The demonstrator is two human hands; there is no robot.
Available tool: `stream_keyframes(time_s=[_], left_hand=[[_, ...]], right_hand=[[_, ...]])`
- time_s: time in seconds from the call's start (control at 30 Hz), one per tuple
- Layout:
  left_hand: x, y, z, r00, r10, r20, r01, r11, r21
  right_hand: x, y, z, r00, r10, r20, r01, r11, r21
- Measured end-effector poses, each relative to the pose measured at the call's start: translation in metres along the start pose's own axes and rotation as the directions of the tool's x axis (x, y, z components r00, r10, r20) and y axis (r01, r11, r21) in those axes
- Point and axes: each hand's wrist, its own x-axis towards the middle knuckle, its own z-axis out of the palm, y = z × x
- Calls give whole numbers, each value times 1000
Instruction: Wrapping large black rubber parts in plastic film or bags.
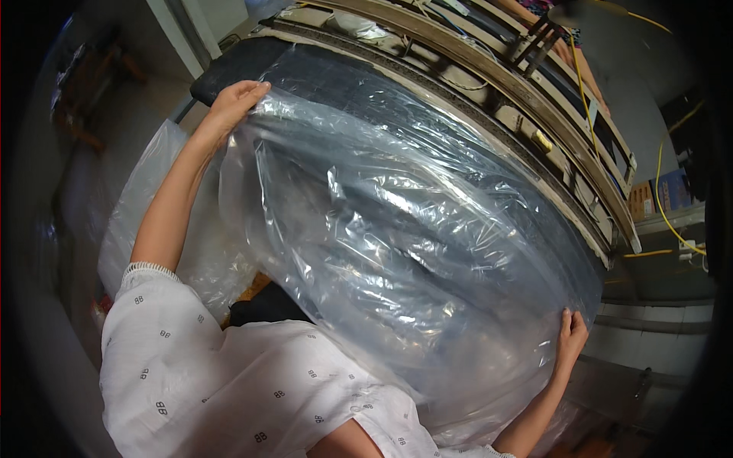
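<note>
A wide sheet of clear plastic film (366,252) stretches between my hands and spreads over a dark work surface (244,65). At the far left, my left hand (235,107) pinches the film's upper edge between thumb and fingers. My right hand (571,336), at the right end, is closed on the same edge. The film is creased and shiny, and its lower part hangs toward my body. More clear film hangs below my left forearm. I cannot tell whether the film is one layer or a bag.
Beyond the dark surface runs a long machine frame (489,69) with metal bars and wires. Another person's arm (584,69) shows behind it. A yellow cable (661,183) hangs at the right, near a blue box (673,191). A white post (183,34) stands at the upper left.
</note>
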Motion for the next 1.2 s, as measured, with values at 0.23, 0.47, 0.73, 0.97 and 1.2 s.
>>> stream_keyframes(time_s=[0.23, 0.47, 0.73, 0.97, 1.2], left_hand=[[-35, 84, -11, 954, 158, 255, -98, 968, -232], [7, 30, -34, 963, 242, 119, -266, 925, 272], [-25, 23, -47, 958, -132, 255, -101, 678, 728], [55, 41, 9, 888, 456, 64, -375, 635, 675], [121, 38, 74, 918, 396, 15, -345, 780, 521]], right_hand=[[31, 20, 3, 1000, 19, 3, -19, 959, 281], [48, 13, 25, 999, -11, 31, 2, 958, 288], [33, 10, 17, 998, -8, 64, -7, 973, 232], [35, 12, 22, 997, -4, 82, -16, 969, 247], [36, 12, 23, 998, 4, 68, -17, 983, 181]])
